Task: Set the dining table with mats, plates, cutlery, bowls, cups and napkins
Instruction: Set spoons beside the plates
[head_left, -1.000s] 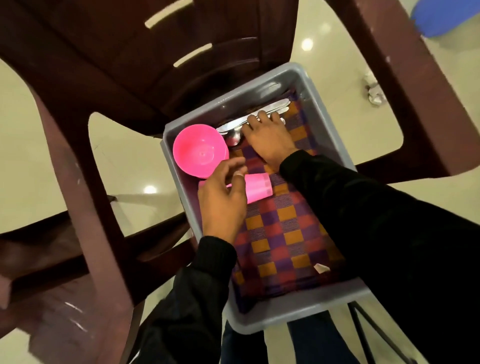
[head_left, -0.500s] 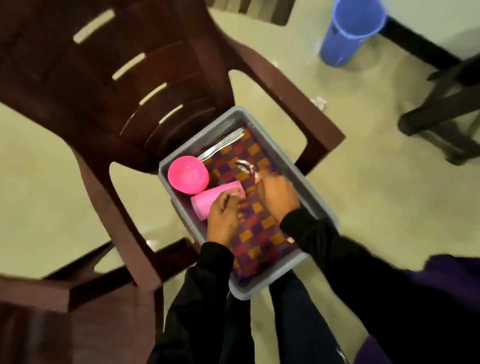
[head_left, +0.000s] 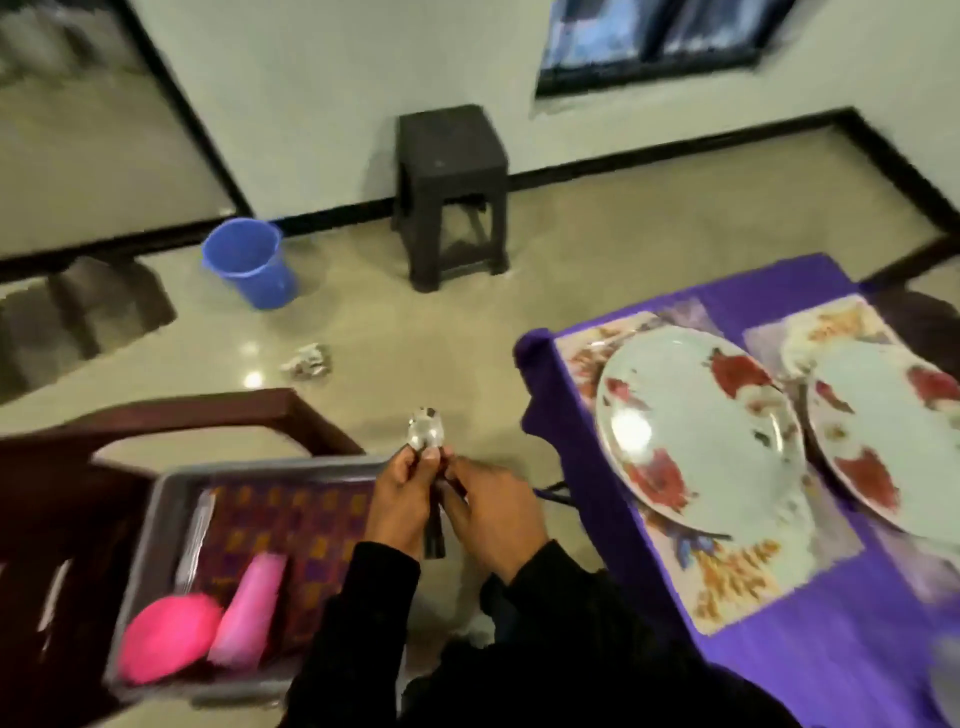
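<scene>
Both hands meet above the floor between the bin and the table, holding a metal spoon (head_left: 426, 430) with its bowl pointing up. My left hand (head_left: 402, 499) pinches it near the bowl, and my right hand (head_left: 491, 512) grips the handle lower down. A grey bin (head_left: 156, 519) on a dark red chair (head_left: 171, 415) holds a pink bowl (head_left: 166, 642), a pink cup (head_left: 249, 608), a checked cloth (head_left: 291, 519) and more cutlery (head_left: 195, 540). On the purple table (head_left: 810, 660) at right, two floral plates (head_left: 696, 431) (head_left: 883, 436) lie on floral mats (head_left: 727, 582).
A black plastic stool (head_left: 449, 192) stands by the wall ahead. A blue bucket (head_left: 252, 262) sits on the floor to its left, and a crumpled scrap (head_left: 306, 361) lies on the tiles. The view is blurred.
Both hands have come up out of the bin with the spoon. My left hand let go of the pink cup. The view swung right, bringing the table and plates into sight.
</scene>
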